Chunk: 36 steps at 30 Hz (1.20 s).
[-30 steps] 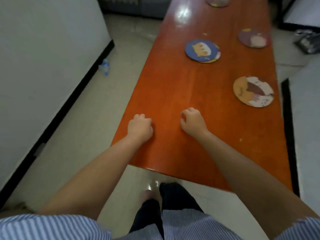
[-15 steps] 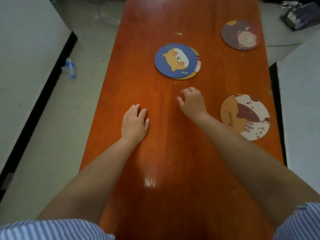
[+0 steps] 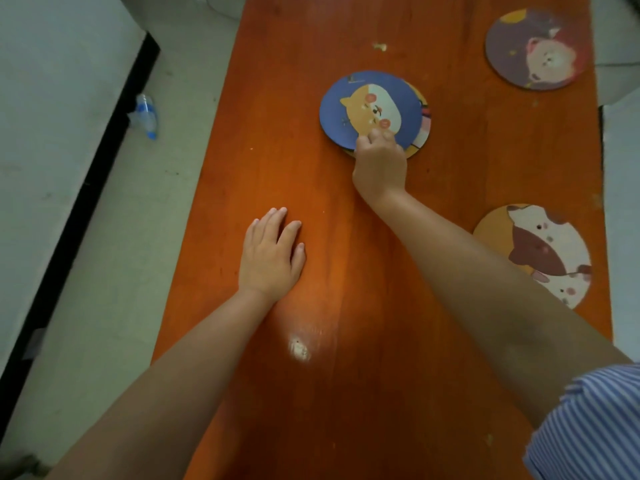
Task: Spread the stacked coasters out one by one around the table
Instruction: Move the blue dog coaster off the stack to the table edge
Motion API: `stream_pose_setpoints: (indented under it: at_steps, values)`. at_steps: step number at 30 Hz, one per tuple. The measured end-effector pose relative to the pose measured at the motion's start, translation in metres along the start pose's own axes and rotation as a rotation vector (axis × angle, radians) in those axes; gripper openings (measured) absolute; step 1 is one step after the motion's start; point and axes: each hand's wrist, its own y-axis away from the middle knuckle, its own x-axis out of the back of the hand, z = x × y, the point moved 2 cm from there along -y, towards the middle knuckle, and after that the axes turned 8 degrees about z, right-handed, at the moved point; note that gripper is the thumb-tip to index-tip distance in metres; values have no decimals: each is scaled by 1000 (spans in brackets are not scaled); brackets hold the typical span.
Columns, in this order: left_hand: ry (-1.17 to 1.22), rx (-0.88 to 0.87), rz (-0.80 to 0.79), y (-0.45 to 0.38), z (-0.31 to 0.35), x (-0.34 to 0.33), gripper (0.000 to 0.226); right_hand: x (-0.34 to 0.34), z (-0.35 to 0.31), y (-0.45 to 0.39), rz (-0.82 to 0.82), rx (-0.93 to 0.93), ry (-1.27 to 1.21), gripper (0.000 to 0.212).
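A small stack of round coasters lies mid-table; its top one is the blue coaster [image 3: 367,109] with an orange cat face, slid a little left off the orange-rimmed coaster [image 3: 421,128] beneath. My right hand [image 3: 380,162] pinches the near edge of the blue coaster, fingers curled onto it. My left hand [image 3: 272,254] rests flat on the orange wooden table [image 3: 294,393], fingers apart, holding nothing. A purple coaster [image 3: 536,46] lies far right, and an orange-and-white cat coaster [image 3: 540,251] lies near the right edge, partly behind my right forearm.
The table is long and narrow, with pale floor on the left. A plastic bottle [image 3: 143,116] lies on the floor by a white wall panel with a black base. A pale surface borders the table's right edge.
My right hand has reached forward from the bare tabletop to the stack and taken the blue coaster's near edge. The left hand flattened from a fist. The view moved closer along the table.
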Motion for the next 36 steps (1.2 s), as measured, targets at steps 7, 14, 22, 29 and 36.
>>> stream_pose_setpoints:
  at_steps: [7,14,22,29,36]
  values:
    - [136,49,63,3,-6,5,30,30,6,55,-37,146,5,18]
    - [429,90,-43,65,10,25,26,81,-13,191,-53,180,-77,23]
    - [669,367,-579,165,1,37,38,87,-90,366,-134,-184,-342,11]
    - [603,265,-585,197,-6,40,47,90,-69,374,-107,-354,-340,18]
    - [426,-86,-518,156,31,40,47,74,-22,332,-390,-481,-167,42]
